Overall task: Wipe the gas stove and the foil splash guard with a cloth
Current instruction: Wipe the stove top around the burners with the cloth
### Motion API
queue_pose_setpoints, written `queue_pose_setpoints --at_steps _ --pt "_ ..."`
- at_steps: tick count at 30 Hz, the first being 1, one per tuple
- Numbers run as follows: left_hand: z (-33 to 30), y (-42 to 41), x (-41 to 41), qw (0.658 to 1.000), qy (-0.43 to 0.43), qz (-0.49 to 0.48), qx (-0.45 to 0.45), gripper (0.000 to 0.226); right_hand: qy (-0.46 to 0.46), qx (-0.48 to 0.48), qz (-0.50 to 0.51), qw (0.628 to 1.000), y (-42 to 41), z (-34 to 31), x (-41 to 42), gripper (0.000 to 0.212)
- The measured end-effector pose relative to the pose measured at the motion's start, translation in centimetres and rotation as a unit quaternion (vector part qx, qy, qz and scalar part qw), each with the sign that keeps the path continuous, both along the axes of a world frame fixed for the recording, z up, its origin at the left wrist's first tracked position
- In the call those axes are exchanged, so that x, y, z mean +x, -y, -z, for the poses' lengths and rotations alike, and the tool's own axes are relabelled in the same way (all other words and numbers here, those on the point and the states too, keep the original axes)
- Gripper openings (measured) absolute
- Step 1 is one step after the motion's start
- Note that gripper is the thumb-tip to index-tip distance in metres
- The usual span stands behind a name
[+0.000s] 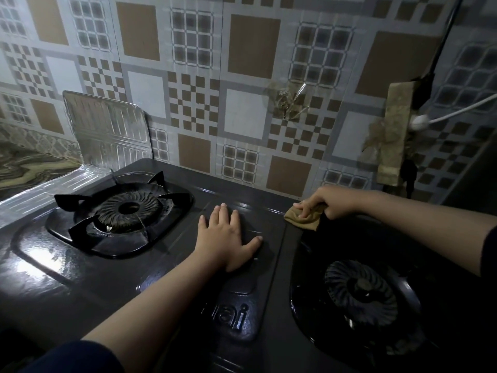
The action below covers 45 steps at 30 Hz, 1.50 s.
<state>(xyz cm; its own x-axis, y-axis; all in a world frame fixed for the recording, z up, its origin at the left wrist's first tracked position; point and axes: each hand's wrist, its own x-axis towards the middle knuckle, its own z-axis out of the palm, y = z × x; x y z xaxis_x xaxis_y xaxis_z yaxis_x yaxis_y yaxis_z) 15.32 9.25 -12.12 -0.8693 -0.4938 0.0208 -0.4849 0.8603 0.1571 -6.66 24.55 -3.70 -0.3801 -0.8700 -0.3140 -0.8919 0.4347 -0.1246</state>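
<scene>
A black two-burner gas stove (166,265) fills the lower view. My left hand (228,235) lies flat, fingers spread, on the raised centre panel between the burners. At the stove's back edge, behind the right burner (360,294), my right hand (328,201) is shut on a tan cloth (302,218) and presses it onto the surface. A silver foil splash guard (107,130) stands upright behind the left burner (126,208), and its side panel (40,195) runs along the stove's left edge.
A patterned tile wall (242,90) rises right behind the stove. A taped power strip (395,130) with a white plug and cord hangs on the wall at right. A marbled countertop (24,168) lies far left. The left burner carries a black pot grate.
</scene>
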Motion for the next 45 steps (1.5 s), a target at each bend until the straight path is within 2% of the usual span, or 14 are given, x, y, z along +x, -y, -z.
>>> queue_pose_setpoints --at_steps 10,16,22,30,36,40,43,45 --pt "0.2 -0.1 -0.2 1.0 -0.002 0.001 -0.002 0.092 -0.047 0.038 -0.006 0.998 -2.5 -0.5 -1.2 0.066" --pt "0.3 -0.1 -0.2 1.0 -0.009 -0.001 -0.005 0.092 -0.057 0.045 0.007 0.997 -4.6 -0.5 -1.6 0.074" --pt "0.2 -0.1 -0.2 1.0 -0.019 -0.006 -0.002 0.09 -0.073 0.102 0.03 0.992 -5.6 -2.2 -1.4 0.057" --pt "0.5 0.0 -0.2 1.0 -0.023 -0.011 -0.007 0.089 -0.061 0.1 0.085 0.989 -7.6 -2.4 -0.9 0.058" --pt "0.5 0.1 -0.2 1.0 -0.025 -0.015 -0.01 0.089 -0.062 0.161 0.14 0.975 -7.9 -3.2 0.0 0.046" --pt "0.6 0.0 0.0 1.0 -0.023 -0.015 -0.011 0.09 -0.09 0.24 0.179 0.95 -10.0 -3.1 -0.4 0.031" --pt "0.3 0.4 -0.1 0.999 -0.024 -0.017 -0.018 0.09 -0.088 0.213 0.203 0.952 -12.3 -2.6 -0.4 0.037" --pt "0.1 0.7 -0.1 0.999 -0.021 -0.019 -0.018 0.089 -0.092 0.201 0.198 0.955 -12.6 -2.1 0.4 0.032"
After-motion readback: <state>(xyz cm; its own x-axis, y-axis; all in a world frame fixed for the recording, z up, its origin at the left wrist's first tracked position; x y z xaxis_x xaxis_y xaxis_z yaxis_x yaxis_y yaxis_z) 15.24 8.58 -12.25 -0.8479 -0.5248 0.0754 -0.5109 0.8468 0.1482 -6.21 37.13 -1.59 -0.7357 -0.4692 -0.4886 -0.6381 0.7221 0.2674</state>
